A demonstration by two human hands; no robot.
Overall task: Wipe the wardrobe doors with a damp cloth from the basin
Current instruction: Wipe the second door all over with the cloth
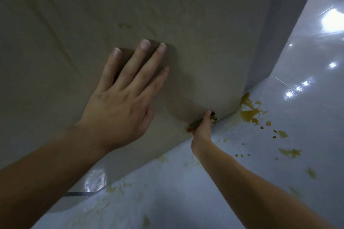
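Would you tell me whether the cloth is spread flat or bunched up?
Bunched up: the right hand grips the cloth as a small dark wad against the bottom edge of the wardrobe door.

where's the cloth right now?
Head view, lower centre-right: the cloth is gripped in the right hand against the bottom edge of the wardrobe door, where it meets the floor, just left of the yellow-brown spill.
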